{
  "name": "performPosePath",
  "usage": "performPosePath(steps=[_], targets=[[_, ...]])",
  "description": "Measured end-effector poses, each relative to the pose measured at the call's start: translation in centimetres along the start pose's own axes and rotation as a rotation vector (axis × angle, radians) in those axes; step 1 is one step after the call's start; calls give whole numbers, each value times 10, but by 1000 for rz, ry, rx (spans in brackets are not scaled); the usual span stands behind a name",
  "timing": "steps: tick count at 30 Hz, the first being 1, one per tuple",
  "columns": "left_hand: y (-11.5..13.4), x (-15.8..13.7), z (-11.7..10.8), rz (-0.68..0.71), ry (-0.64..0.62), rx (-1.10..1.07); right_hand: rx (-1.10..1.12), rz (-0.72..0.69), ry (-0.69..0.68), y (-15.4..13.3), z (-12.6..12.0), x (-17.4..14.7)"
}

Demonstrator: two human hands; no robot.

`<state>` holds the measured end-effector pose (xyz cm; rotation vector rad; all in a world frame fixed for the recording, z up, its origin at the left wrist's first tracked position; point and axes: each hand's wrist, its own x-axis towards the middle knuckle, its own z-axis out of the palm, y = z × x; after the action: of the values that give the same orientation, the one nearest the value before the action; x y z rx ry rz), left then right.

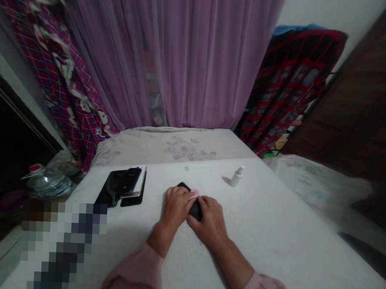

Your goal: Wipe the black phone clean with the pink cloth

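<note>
Our left hand (pixel 176 204) presses a pink cloth (pixel 193 194) onto a black phone (pixel 195 207); our right hand (pixel 209 220) grips its edge. We judge the phone could slide, or we might knock over the small spray bottle (pixel 236 177) beyond our right hand.

- Left hand (pixel 175 204): palm down, fingers curled forward, pressed flat; wrist straight, forearm running back toward the viewer in a pink sleeve.
- Right hand (pixel 209 219): palm down, just beside the left, thumbs apparently touching; grip unclear in dim light.
- Forearms converge from the lower edge.

one head-worn camera looks forward and down, close over a white table (pixel 272 233) toward curtains (pixel 184 54).
</note>
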<state>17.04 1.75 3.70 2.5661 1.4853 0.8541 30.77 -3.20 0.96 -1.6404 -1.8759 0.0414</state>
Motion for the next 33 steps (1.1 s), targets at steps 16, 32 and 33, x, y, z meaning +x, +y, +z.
performPosePath(steps=[16,32,33], targets=[[-23,2,1,-167,84,124,13,14,-55,4,-2,0],[-19,2,1,-85,27,30,-64,13,-57,14,1,1],[-24,3,1,-105,37,49,-67,11,-61,15,1,1]])
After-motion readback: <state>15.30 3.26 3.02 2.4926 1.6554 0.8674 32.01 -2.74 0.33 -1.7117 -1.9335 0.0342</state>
